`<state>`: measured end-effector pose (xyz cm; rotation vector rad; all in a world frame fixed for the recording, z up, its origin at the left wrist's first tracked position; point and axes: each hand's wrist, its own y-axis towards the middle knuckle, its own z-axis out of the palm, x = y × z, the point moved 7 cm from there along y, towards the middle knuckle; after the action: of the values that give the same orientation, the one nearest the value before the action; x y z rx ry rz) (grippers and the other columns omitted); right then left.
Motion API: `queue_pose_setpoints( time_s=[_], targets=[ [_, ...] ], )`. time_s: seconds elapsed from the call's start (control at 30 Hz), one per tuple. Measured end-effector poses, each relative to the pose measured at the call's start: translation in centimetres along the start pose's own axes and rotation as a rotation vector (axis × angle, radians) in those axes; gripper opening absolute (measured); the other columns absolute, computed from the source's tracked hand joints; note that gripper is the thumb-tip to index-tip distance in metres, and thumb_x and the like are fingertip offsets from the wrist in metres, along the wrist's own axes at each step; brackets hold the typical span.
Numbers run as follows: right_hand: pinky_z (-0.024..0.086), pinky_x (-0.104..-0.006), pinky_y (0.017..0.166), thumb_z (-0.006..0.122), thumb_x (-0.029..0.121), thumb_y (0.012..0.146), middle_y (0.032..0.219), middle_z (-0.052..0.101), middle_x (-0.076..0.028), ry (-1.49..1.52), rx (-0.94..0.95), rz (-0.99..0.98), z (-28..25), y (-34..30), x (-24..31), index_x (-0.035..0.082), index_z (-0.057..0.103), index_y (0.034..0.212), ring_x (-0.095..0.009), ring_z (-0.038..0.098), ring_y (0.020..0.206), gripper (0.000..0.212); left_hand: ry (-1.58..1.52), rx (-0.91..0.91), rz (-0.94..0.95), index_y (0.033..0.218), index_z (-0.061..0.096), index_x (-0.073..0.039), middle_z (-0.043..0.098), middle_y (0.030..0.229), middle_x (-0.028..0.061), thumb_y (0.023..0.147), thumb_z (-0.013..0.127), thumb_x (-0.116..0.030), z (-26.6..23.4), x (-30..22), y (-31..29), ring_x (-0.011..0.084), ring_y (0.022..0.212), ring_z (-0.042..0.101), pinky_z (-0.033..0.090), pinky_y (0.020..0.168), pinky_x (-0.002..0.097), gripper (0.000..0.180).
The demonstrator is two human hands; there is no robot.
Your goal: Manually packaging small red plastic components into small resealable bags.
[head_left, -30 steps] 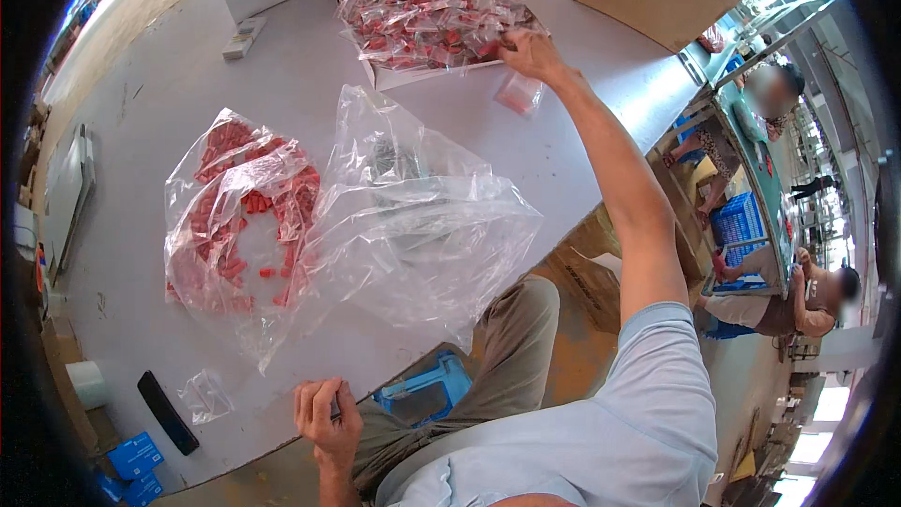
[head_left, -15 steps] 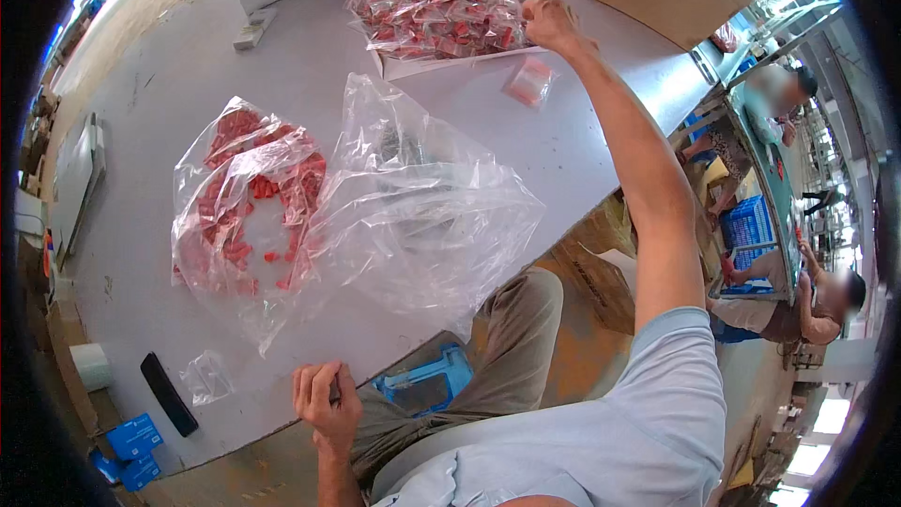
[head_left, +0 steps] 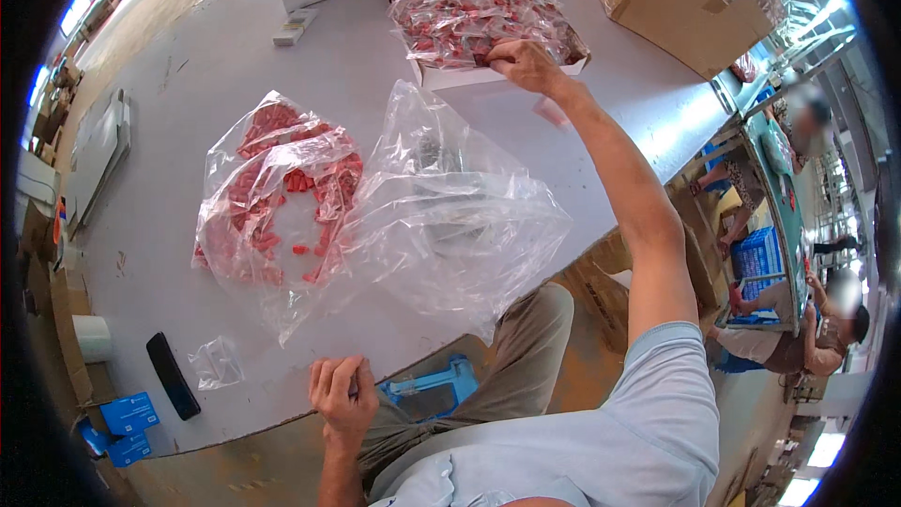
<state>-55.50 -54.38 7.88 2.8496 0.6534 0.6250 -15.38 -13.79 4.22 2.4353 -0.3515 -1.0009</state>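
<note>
Head view, my only one: the right hand [head_left: 527, 66] reaches out over the table [head_left: 282, 70] to the near edge of a shallow box [head_left: 449, 79] heaped with small clear packets [head_left: 479, 14] of red bits. Packets sit at the far side of the table, level with the top of the heap or slightly above its white front wall. Right grip: thumb and fingers drawn near each other, tips down among the packets; I cannot tell whether film is pinched between them. Left hand [head_left: 343, 396] rests by the near table edge, fingers curled in; a dark spot shows beside the thumb, and I cannot tell if that grip holds anything. My judgement for working at the box: come in with fingertips only, light pressure, and feel for one packet's film, as slick plastic likely clings to its neighbours. Lift rather than drag, or others may ride over the low wall. One loose packet [head_left: 552, 113] lies on the table beside the right wrist; I'd keep the forearm raised so as not to sweep it. Nearer me, a clear bag of red pieces [head_left: 255, 190] and a crumpled clear bag [head_left: 460, 230] sprawl side by side; I'd keep sleeve and elbow off their film.
</note>
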Motion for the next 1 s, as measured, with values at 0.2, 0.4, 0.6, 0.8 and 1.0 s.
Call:
queue_pose_setpoints(
  time_s=[0.2, 0.4, 0.6, 0.8, 1.0],
  targets=[
    [0.054, -0.0467, 0.094, 0.058, 0.012, 0.084, 0.108, 0.074, -0.025, -0.192, 0.007, 0.096, -1.0, 2.8, -1.2, 0.003, 0.076, 0.111, -0.04, 0.071, 0.104, 0.034, 0.023, 0.015, -0.011, 0.093, 0.069, -0.003, 0.065, 0.078, 0.0097, 0.082, 0.077, 0.005, -0.4, -0.2, 0.3, 0.0269, 0.07, 0.058, 0.046, 0.062, 0.038, 0.016],
    [0.055, -0.0505, 0.092, 0.058, 0.009, 0.081, 0.104, 0.074, -0.025, -0.374, -0.036, 0.181, -3.2, 2.4, -0.3, 0.004, 0.075, 0.1, -0.043, 0.071, 0.101, 0.026, -0.005, 0.014, -0.004, 0.093, 0.069, -0.003, 0.064, 0.077, 0.0089, 0.082, 0.077, 0.005, 0.4, 0.0, 0.6, 0.0268, 0.068, 0.057, 0.046, 0.062, 0.0384, 0.016],
    [0.04, -0.0608, 0.11, 0.071, 0.037, 0.091, 0.132, 0.064, -0.02, -0.171, -0.384, -0.105, -1.6, 1.3, 7.3, 0.017, 0.068, 0.127, -0.041, 0.056, 0.129, 0.041, 0.021, 0.041, 0.002, 0.094, 0.07, -0.004, 0.065, 0.078, 0.0085, 0.082, 0.077, 0.005, -0.1, 0.2, 0.4, 0.0262, 0.068, 0.057, 0.046, 0.062, 0.0391, 0.017],
    [0.006, -0.0778, 0.119, 0.051, 0.082, 0.09, 0.17, 0.022, -0.014, -0.421, -0.128, 0.123, 4.1, 5.7, 2.7, 0.039, 0.046, 0.155, -0.048, 0.008, 0.157, 0.078, 0.043, 0.097, -0.005, 0.094, 0.069, -0.003, 0.066, 0.078, 0.0083, 0.083, 0.076, 0.004, 0.6, -0.2, 0.9, 0.0266, 0.067, 0.057, 0.045, 0.064, 0.0402, 0.014],
    [0.005, -0.0814, 0.118, 0.05, 0.082, 0.09, 0.174, 0.014, -0.01, -0.447, -0.051, 0.28, 4.1, 9.0, -1.2, 0.043, 0.043, 0.156, -0.047, 0.004, 0.158, 0.077, 0.1, 0.099, -0.044, 0.094, 0.069, -0.003, 0.064, 0.076, 0.0091, 0.082, 0.077, 0.004, 0.4, -0.2, 0.8, 0.0278, 0.066, 0.055, 0.046, 0.066, 0.0413, 0.016]
  ],
)
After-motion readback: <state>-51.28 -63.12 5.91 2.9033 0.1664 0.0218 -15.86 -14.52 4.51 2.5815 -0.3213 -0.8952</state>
